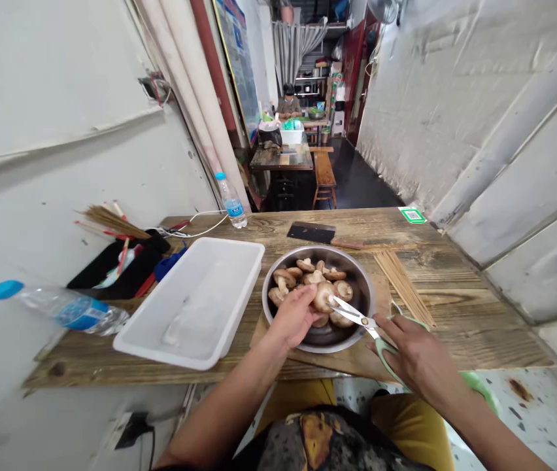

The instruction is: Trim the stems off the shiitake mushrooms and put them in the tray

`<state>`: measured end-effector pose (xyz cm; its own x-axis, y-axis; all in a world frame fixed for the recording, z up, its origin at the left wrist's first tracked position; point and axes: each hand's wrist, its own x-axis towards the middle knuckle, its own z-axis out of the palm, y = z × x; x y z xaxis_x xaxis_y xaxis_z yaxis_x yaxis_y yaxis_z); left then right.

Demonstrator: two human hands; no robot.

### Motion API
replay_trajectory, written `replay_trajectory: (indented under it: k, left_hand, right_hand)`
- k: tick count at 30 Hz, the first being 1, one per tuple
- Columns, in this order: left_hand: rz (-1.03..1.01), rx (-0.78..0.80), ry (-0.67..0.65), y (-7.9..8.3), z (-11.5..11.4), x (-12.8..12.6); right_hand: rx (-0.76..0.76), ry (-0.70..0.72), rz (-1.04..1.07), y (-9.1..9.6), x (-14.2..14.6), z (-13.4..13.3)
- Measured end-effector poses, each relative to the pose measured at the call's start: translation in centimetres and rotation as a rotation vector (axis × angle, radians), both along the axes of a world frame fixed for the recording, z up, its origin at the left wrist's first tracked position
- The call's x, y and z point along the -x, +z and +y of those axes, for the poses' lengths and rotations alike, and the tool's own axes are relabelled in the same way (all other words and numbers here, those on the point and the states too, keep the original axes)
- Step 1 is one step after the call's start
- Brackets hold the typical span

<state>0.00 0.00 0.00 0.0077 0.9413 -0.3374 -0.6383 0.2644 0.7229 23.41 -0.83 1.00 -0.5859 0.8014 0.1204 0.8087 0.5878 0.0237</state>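
Observation:
A round metal bowl (364,288) of brown mushrooms sits on a wooden board near the table's front edge. My left hand (294,316) reaches into the bowl and pinches one mushroom (324,296) by its cap. My right hand (418,358) grips green-handled scissors (357,316), whose blades are parted and point at that mushroom's stem. Several other mushrooms (308,271) lie loose at the back of the bowl.
A white plastic tray (195,304) lies left of the bowl. Bamboo skewers (401,278) and a cleaver (318,232) lie behind and to the right. Water bottles stand at the far edge (231,201) and lie at the left (63,307). A person sits at a distant table (288,103).

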Motion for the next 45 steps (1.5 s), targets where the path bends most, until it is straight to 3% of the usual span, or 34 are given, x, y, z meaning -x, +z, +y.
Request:
replay_trajectory:
  k: [6,17,29,36,41,45]
  left_hand:
    - [0.141,-0.051,0.065,-0.6,0.3,-0.1]
    - [0.195,-0.074,0.067,0.0,0.2,-0.8]
    - [0.126,0.043,-0.026,0.2,0.2,-0.9]
    - [0.148,0.103,-0.082,0.5,0.0,-0.4]
    - [0.264,0.070,-0.139,1.1,-0.5,-0.8]
    - [0.307,-0.003,-0.055,1.3,-0.8,-1.4]
  right_hand:
    - [0.071,-0.005,-0.100,1.4,0.4,-0.2]
    - [0.031,0.029,-0.128,2.1,0.6,-0.5]
    - [-0.043,0.078,-0.191,0.9,-1.0,0.0]
    - [-0.217,0.072,-0.080,1.8,-1.5,0.1]
    - [-0.190,0.160,-0.031,2.2,-1.4,0.3]
    - [-0.147,0.140,-0.045,2.5,-1.4,0.2]
